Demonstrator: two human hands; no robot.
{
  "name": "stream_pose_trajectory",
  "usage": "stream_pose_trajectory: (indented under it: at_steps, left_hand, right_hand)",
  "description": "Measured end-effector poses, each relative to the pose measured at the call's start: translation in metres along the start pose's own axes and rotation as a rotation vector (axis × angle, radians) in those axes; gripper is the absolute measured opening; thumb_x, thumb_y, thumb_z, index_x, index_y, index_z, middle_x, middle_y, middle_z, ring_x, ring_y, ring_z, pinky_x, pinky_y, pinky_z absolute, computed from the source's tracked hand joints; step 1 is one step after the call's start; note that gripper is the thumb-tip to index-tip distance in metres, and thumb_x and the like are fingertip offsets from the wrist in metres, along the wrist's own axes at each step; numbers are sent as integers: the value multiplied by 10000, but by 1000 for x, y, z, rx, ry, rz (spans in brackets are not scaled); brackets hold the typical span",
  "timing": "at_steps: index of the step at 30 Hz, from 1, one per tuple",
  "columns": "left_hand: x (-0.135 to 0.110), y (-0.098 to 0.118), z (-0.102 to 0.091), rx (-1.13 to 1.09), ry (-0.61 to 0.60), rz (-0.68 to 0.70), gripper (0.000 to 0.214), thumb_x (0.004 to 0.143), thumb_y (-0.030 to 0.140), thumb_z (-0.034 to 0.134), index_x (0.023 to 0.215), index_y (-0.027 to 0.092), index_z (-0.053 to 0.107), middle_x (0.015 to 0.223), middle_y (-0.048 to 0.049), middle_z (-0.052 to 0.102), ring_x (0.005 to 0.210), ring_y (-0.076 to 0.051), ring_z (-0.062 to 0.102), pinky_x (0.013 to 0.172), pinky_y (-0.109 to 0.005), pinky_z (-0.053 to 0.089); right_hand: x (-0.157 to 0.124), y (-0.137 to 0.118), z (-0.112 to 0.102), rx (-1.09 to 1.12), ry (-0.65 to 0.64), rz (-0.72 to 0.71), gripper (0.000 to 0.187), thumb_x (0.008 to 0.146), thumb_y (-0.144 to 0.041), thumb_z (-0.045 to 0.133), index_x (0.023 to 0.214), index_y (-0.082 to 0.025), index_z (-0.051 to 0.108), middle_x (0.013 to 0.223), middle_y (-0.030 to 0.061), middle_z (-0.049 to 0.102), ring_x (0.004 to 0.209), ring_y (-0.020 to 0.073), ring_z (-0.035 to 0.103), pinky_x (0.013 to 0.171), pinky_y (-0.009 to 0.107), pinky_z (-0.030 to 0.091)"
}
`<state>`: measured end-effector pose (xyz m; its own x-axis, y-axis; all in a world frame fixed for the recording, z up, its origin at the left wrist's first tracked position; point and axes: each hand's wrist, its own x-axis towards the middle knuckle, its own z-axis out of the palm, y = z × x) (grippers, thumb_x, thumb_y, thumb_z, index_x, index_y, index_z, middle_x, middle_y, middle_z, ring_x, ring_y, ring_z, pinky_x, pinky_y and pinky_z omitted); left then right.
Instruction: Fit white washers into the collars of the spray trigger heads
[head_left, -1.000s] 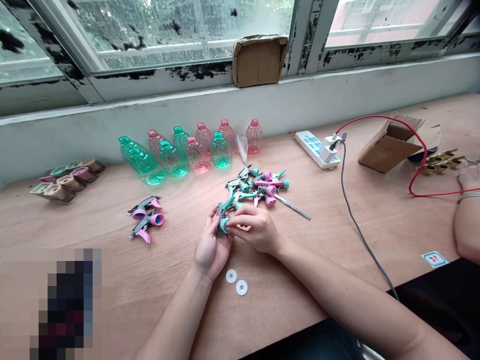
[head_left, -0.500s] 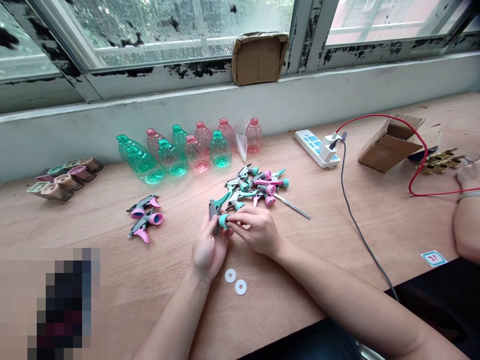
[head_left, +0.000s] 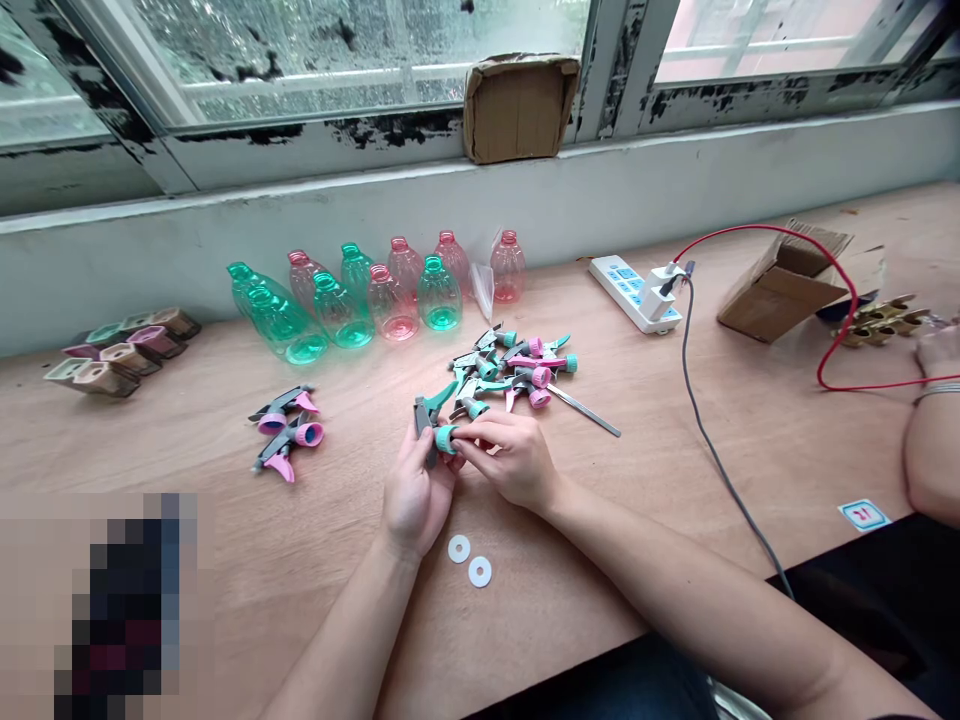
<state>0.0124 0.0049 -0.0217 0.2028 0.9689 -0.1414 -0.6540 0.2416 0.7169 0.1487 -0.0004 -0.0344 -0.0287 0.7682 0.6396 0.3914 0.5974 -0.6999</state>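
Observation:
My left hand (head_left: 417, 496) is closed round a grey spray trigger head (head_left: 425, 418) with a teal lever and a teal screw collar, its collar turned to the right. The fingertips of my right hand (head_left: 516, 462) are pinched together at the collar's open end; whatever sits between them is hidden. Two flat white washers, one (head_left: 459, 549) beside the other (head_left: 480, 572), lie on the table below my hands. Just beyond my hands is a pile of teal and pink spray trigger heads (head_left: 487, 368). A pair of pink-collared trigger heads (head_left: 285, 437) lies off to the left.
Several green and pink clear bottles (head_left: 352, 318) stand along the wall. A power strip (head_left: 626, 290) with cables, an open cardboard box (head_left: 772, 297) and brass-coloured parts (head_left: 885, 322) are at the right, near another person's arm (head_left: 934, 440). A thin metal strip (head_left: 585, 410) lies by the pile.
Both hands keep nearly the same hold on the spray trigger head. The whole view has shifted very slightly; nothing on the table has visibly moved.

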Motion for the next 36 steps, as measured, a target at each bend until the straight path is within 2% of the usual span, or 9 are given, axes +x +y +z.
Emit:
stream_pose_trajectory:
  at_steps: [4,9,19,23,28,32,36]
  left_hand:
    - [1,-3,-2,77,27,100,192,868,216,629,1059,211,647,916,-10,589,722,-91,540,658,-213,457]
    - [-1,-4,0,158,46,193,323,886,212,608,1203,269,591,925,-2,580,715,-92,521,635,-201,441]
    - [-3,-3,2,202,49,203,360,877,203,608,1225,291,590,928,-9,599,724,-111,519,638,-213,434]
    - [-7,-2,0,328,28,289,466,887,212,605,1332,327,529,973,-10,596,757,-118,516,708,-226,454]
    - [-12,0,-3,514,26,402,566,896,212,602,1422,357,451,1086,-25,609,854,-141,548,819,-244,463]
    - [-14,2,-2,568,44,449,583,871,189,631,1413,334,475,1255,-42,585,1109,-195,548,974,-284,428]
    - [-14,2,-1,533,68,439,589,850,140,641,1399,306,505,1267,-51,597,1125,-206,561,981,-287,425]
  right_hand:
    - [2,-2,1,24,5,36,95,859,-183,667,871,-198,760,792,30,739,650,124,638,623,235,513]
    - [1,-1,1,28,-3,35,107,870,-182,648,876,-199,754,778,20,717,627,113,607,609,230,491]
    - [0,0,2,33,5,28,135,881,-208,626,879,-221,760,817,30,718,685,125,626,631,238,501]
    - [0,-1,3,165,9,182,107,847,-221,669,828,-198,772,753,30,718,619,123,586,568,242,462]
    - [2,5,6,535,-92,469,194,788,-367,750,807,-178,785,763,48,741,675,155,634,570,247,471]
    - [5,6,5,657,-139,570,257,738,-431,785,799,-181,795,732,33,737,693,159,645,612,252,498]
    - [6,6,5,693,-139,584,257,719,-432,800,798,-188,798,714,24,730,735,167,659,670,263,520]
